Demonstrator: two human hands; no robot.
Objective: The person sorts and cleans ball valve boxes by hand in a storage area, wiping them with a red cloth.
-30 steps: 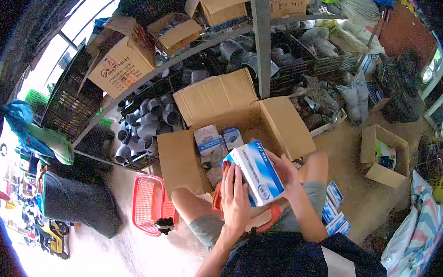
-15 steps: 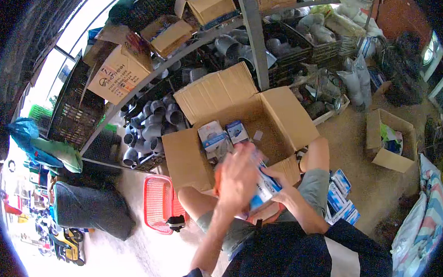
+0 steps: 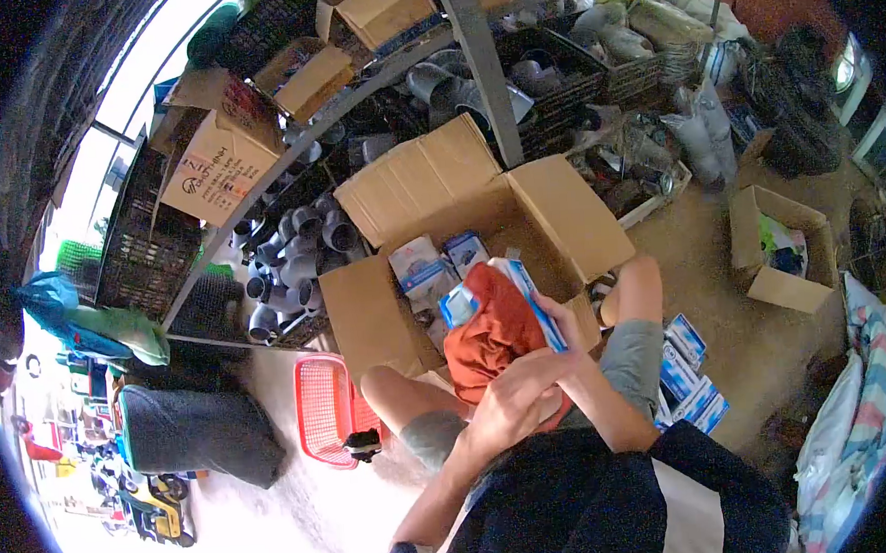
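A blue-and-white carton (image 3: 529, 297) stands tilted above the large cardboard box, gripped along its right side by my right hand (image 3: 563, 322). An orange-red cloth (image 3: 496, 334) drapes over the carton's front and hides much of it. My left hand (image 3: 515, 401) is closed at the lower end of the cloth, close to my right wrist; its fingertips are partly hidden. Inside the open cardboard box (image 3: 570, 210) lie a white-and-blue packet (image 3: 423, 273) and a small dark-blue box (image 3: 465, 252).
Several blue-and-white cartons (image 3: 684, 379) lie on the floor right of my leg. A red plastic basket (image 3: 320, 413) sits to the left. Grey pipe fittings (image 3: 301, 249) fill the shelf ahead. A smaller open carton (image 3: 789, 283) stands at the right.
My left hand has moved down toward my body from over the carton. The orange-red cloth now shows spread across the carton's front. My right hand still holds the carton, now more upright.
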